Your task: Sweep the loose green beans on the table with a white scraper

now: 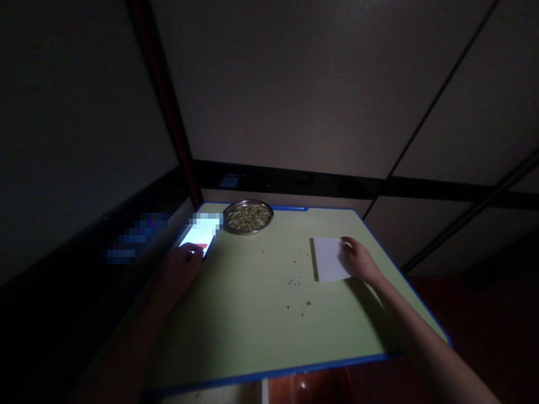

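Note:
My left hand (183, 269) is closed round the lower end of a phone (197, 234) with a brightly lit screen, at the table's left side. Part of the phone's screen is blurred out. On the right, my right hand (359, 261) grips the edge of a white sheet of paper (330, 259), perhaps folded, held just over the tabletop with a shadow along its left edge. Between the hands, small dark bits (295, 283) like seeds or crumbs lie scattered on the table. Farther back, a round metal plate (248, 231) holds a spread of green and whitish pieces.
The pale green table (236, 320) has a blue rim (290, 371) and stands against a panelled wall or cabinet (286, 101). A reddish-brown surface (309, 388) shows below the front edge. The room is dim, darkest at the left.

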Demonstrator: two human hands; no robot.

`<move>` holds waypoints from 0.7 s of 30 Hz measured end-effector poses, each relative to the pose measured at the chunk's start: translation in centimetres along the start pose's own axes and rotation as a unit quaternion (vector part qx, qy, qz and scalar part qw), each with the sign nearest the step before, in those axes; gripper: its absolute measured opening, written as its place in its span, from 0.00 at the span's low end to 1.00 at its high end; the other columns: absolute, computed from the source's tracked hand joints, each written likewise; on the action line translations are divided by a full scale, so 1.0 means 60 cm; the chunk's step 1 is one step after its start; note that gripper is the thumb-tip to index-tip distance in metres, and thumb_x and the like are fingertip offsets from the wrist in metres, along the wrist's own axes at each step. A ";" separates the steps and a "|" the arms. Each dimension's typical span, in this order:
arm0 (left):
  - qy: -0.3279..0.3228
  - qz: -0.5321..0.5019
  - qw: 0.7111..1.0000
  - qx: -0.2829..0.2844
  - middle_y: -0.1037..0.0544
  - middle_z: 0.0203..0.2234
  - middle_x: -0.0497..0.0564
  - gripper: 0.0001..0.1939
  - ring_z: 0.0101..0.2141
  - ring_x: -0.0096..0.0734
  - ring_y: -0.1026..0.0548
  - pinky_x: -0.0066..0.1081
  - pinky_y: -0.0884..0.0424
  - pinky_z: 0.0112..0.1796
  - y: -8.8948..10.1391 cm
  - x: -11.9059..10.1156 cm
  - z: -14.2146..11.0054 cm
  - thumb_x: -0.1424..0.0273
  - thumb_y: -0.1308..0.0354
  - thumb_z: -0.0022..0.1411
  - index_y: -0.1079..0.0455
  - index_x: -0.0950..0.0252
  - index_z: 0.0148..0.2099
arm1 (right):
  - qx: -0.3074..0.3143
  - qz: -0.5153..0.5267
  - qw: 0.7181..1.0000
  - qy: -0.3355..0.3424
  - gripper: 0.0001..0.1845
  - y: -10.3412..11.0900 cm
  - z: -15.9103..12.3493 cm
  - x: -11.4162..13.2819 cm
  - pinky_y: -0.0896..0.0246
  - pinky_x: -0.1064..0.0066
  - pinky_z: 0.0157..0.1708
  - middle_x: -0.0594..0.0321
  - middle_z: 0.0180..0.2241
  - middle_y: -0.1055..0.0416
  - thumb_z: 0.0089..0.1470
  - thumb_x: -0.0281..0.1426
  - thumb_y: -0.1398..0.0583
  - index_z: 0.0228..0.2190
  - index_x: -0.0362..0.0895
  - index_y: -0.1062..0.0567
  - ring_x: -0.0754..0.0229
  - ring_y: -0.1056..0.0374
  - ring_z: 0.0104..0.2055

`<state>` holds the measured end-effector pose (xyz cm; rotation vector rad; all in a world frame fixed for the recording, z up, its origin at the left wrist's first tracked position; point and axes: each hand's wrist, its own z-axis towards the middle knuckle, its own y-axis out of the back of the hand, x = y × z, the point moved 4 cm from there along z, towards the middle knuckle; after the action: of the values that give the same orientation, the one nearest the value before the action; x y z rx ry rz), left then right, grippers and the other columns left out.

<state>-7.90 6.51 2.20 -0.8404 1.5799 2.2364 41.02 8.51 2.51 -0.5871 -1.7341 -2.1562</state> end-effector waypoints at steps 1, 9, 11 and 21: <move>0.000 -0.001 1.000 -0.001 0.20 0.29 0.53 0.16 0.27 0.33 0.25 0.29 0.33 0.28 0.000 0.000 0.000 0.61 0.51 0.59 0.26 0.65 0.37 | 0.009 -0.009 1.000 -0.001 0.22 -0.006 -0.001 0.006 0.37 0.69 0.43 0.49 0.44 0.22 0.62 0.32 0.50 0.54 0.41 0.29 0.55 0.26 0.44; 0.008 0.001 1.000 -0.002 0.20 0.29 0.52 0.16 0.30 0.35 0.23 0.28 0.33 0.29 0.005 -0.006 -0.002 0.60 0.50 0.58 0.26 0.63 0.36 | 0.034 -0.100 0.994 -0.026 0.22 0.000 -0.016 -0.021 0.38 0.69 0.39 0.49 0.43 0.22 0.63 0.33 0.50 0.56 0.44 0.31 0.53 0.26 0.42; 0.007 -0.001 1.000 0.007 0.20 0.29 0.53 0.16 0.29 0.35 0.24 0.29 0.33 0.29 0.005 -0.009 -0.003 0.60 0.51 0.58 0.26 0.64 0.37 | 0.035 -0.096 0.994 -0.024 0.22 0.012 -0.018 -0.033 0.38 0.70 0.39 0.49 0.42 0.22 0.63 0.32 0.51 0.55 0.43 0.30 0.53 0.26 0.43; 0.008 -0.004 1.000 0.008 0.20 0.30 0.56 0.16 0.29 0.37 0.24 0.31 0.33 0.29 0.000 -0.001 0.002 0.61 0.50 0.59 0.26 0.66 0.38 | 0.031 -0.065 0.997 -0.015 0.22 -0.001 0.004 0.025 0.38 0.71 0.43 0.50 0.44 0.22 0.63 0.31 0.50 0.56 0.42 0.31 0.55 0.27 0.46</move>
<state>-7.90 6.63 2.28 -0.8605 1.5969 2.2141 39.75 8.81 3.26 -0.5049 -1.8977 -2.1798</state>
